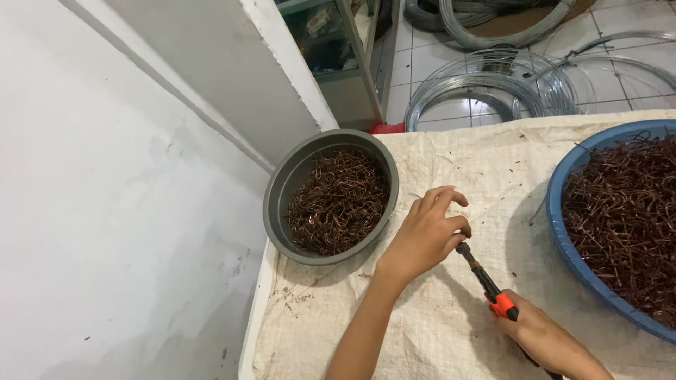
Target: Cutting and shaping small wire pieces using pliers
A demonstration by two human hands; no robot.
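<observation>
White wall fills the left side; a worktop [451, 331] covered in coarse, cream woven sacking runs to the right, with coils of grey wire [493, 84] lying on the tiled floor beyond it.

Both forearms reach up from the bottom edge. The left hand [427, 232] hovers over the sacking, fingers curled and pinched together at the tip of the pliers [486, 281]; whether anything sits between the fingertips cannot be told. The right hand [542, 338], lower right and partly out of view, is closed around the orange-and-black handle of the pliers, whose dark nose points up and left to the left hand's fingers.

A blue basin [563, 239], cut off at the right edge, is heaped with dark reddish-brown wire hooks [627, 211]. A smaller round grey bowl [278, 204] near the worktop's left corner holds a tangled, shallower pile of similar brown hooks.
</observation>
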